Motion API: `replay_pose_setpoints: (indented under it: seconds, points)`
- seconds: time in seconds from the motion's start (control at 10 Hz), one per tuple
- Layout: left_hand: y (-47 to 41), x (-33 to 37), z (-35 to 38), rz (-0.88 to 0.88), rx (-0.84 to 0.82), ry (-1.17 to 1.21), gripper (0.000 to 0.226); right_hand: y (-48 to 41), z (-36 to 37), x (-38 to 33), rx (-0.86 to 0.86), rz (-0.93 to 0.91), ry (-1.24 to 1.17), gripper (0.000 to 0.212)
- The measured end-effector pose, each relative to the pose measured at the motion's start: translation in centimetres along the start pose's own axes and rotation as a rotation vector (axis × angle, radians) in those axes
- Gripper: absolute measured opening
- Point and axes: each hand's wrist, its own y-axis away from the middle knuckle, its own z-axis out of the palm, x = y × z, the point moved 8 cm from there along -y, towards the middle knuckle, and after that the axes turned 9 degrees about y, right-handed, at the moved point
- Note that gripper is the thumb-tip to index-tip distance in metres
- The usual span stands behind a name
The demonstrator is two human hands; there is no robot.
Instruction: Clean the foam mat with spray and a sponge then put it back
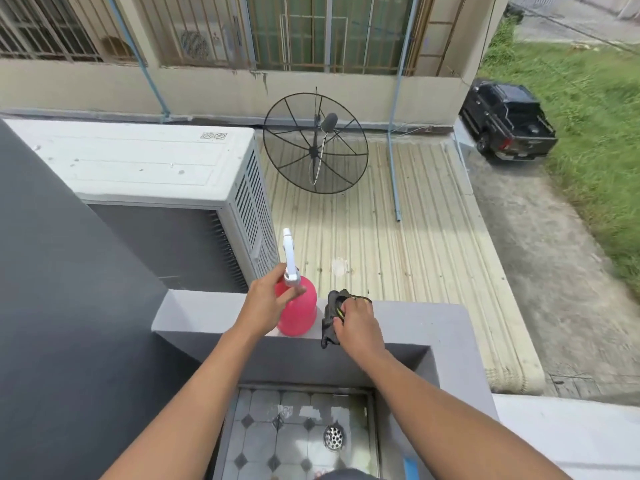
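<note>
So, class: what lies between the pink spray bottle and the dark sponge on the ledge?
Nothing: the head view shows only bare grey ledge between spray bottle and sponge.

Two hands: left point(265, 301), right point(356, 327). One pink spray bottle point(299, 313). One dark sponge point(332, 315). One grey ledge point(415, 320). One air-conditioner unit point(145, 168) beside it, and a second unit point(199, 43) behind the bars opposite. One mesh dish point(315, 143). One black pickup point(507, 121). One floor drain point(334, 437). Two blue pipes point(393, 161), one more point(149, 74) slanting on the far wall. One metal roof point(398, 258).
</note>
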Motion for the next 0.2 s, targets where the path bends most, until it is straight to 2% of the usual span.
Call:
replay_pose_setpoints:
  seconds: [0.1,0.2]
  points:
    - [0.4,-0.4,0.1,-0.010,-0.029,0.001,0.025,0.3,0.7,0.0,-0.068,-0.023,0.074,0.038]
    - [1.0,-0.2,-0.3,0.007,-0.086,-0.012,0.046,-0.7,-0.3,-0.3,-0.142,-0.009,0.040,0.051]
